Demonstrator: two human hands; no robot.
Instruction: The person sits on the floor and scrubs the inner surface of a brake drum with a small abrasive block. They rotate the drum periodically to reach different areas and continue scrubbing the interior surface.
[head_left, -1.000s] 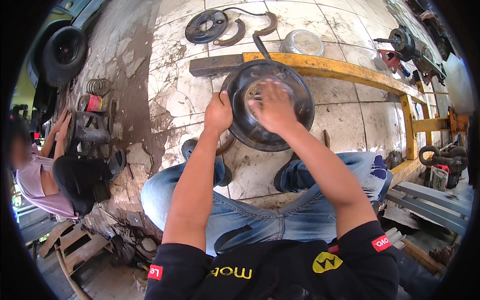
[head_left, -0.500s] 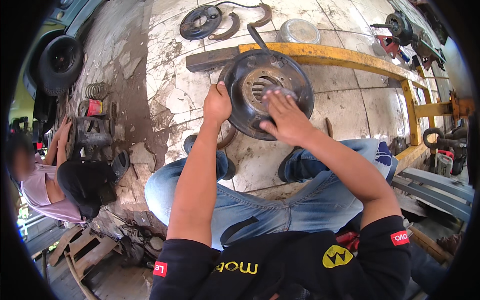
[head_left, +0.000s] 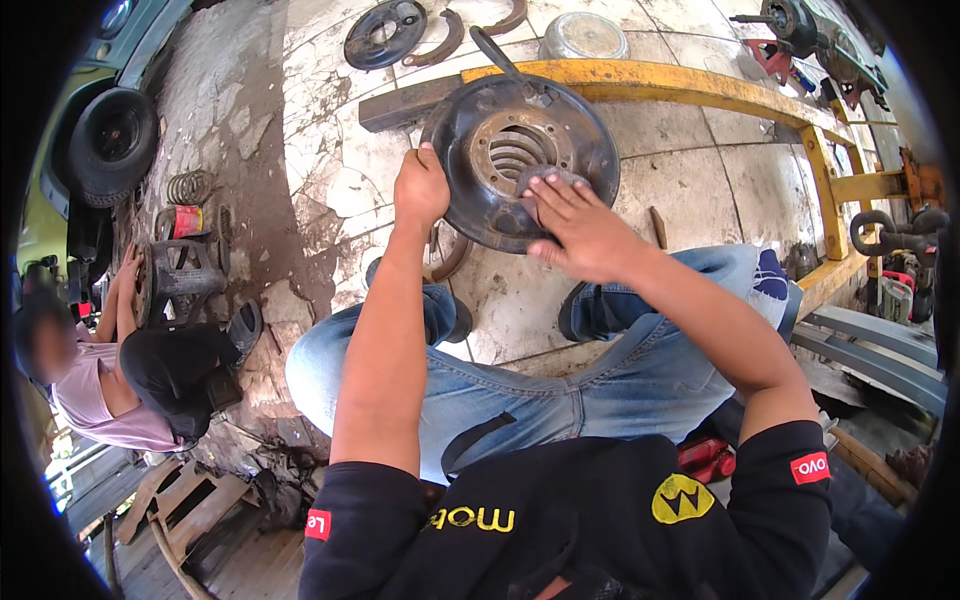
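A black brake backing plate [head_left: 462,205] with a rust-brown centre ring is held tilted in front of me, above the tiled floor. My left hand [head_left: 421,188] is closed round its left rim. Under the fingers of my right hand [head_left: 580,228] a grey-brown rag or pad [head_left: 553,180] is pressed against the lower right of the ring; its exact kind is unclear. Coils of a spring [head_left: 512,158] show through the plate's central hole. A curved brake shoe [head_left: 452,258] lies partly hidden below the plate.
Behind the plate runs a yellow metal frame [head_left: 690,88]. Another backing plate [head_left: 385,35], a brake shoe [head_left: 440,42] and a round silvery lid or pan [head_left: 585,38] lie farther off. At the left, a person [head_left: 110,370] sits by a plastic stool [head_left: 185,270].
My right hand and the pad have slid down a little along the centre ring. My left hand keeps its hold on the rim, and the whole view has shifted slightly.
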